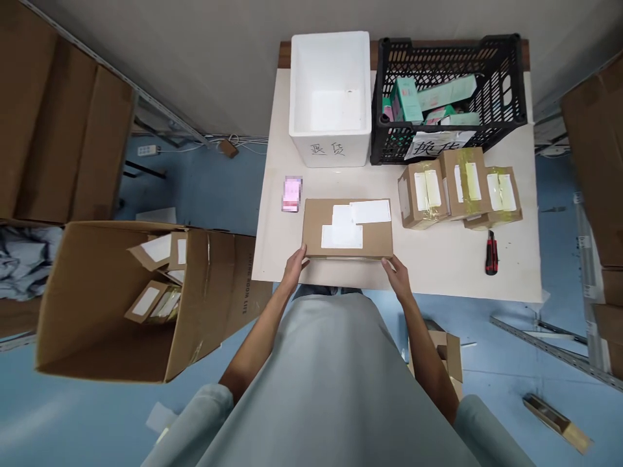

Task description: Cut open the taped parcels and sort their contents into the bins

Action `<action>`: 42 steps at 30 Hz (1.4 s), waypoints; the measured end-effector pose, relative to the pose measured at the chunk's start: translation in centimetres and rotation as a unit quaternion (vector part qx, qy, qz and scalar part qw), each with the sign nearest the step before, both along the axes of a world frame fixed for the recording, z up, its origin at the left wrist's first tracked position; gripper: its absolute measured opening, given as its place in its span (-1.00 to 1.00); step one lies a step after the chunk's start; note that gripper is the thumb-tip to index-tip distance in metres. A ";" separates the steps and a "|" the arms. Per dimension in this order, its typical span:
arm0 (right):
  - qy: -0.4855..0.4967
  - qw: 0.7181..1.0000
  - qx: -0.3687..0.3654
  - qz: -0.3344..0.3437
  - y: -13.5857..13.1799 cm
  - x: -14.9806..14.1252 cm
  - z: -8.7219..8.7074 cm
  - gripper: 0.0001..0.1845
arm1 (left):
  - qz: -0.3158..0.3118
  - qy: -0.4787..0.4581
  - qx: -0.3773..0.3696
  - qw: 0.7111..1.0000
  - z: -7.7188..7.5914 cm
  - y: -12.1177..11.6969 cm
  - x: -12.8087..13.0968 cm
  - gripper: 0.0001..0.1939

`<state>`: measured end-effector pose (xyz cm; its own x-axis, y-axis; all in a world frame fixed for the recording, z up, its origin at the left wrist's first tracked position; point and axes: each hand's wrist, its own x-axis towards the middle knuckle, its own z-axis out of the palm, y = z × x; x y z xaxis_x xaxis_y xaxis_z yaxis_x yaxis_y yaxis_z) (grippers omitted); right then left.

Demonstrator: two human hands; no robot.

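A long brown cardboard box [314,227] with several white labels on its top lies at the table's front edge. My left hand [294,267] grips its near left corner, thumb up along the side. At the near right corner, my right hand [398,275] holds the same box with its fingers against the edge. To the right stand three smaller taped cartons [423,194] with white labels, set close together. A red and black utility knife [491,253] lies in front of them. Behind the long box is a small pink card-like item [292,193], blurred out.
At the table's back are a white foam bin [331,146] and a black plastic crate [448,155] holding green boxes. On my left stands a large open carton [111,350] with parcels inside. An opened cardboard box [452,360] sits on the floor at right, near metal shelving.
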<state>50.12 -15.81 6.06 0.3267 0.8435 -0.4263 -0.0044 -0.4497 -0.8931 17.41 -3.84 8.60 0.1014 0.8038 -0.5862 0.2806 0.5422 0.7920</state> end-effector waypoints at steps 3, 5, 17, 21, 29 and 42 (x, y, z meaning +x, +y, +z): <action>-0.005 1.000 0.020 -0.006 -1.0 1.4 1.9 -0.10 | 0.020 -0.006 0.026 0.999 1.5 -1.2 -0.2 -0.04; -0.016 0.999 0.030 -0.011 -1.4 2.2 3.2 -0.11 | 0.027 -0.010 0.050 0.998 2.7 -1.3 -0.3 -0.03; -0.057 0.998 0.039 -0.009 1.6 2.6 3.7 -0.11 | -0.026 0.026 0.102 0.994 4.2 0.5 -0.5 -0.12; -0.074 0.996 0.052 0.007 2.7 2.4 2.8 0.00 | -0.045 0.024 0.108 0.993 2.5 1.6 -0.8 -0.15; -0.045 0.997 -0.013 0.065 1.3 3.9 -0.9 0.37 | -0.156 -0.016 0.057 0.986 -1.1 1.3 -2.5 0.20; -0.027 0.999 0.000 0.023 3.2 0.9 -3.5 0.02 | -0.122 0.010 0.062 0.991 -3.9 3.6 -0.7 -0.14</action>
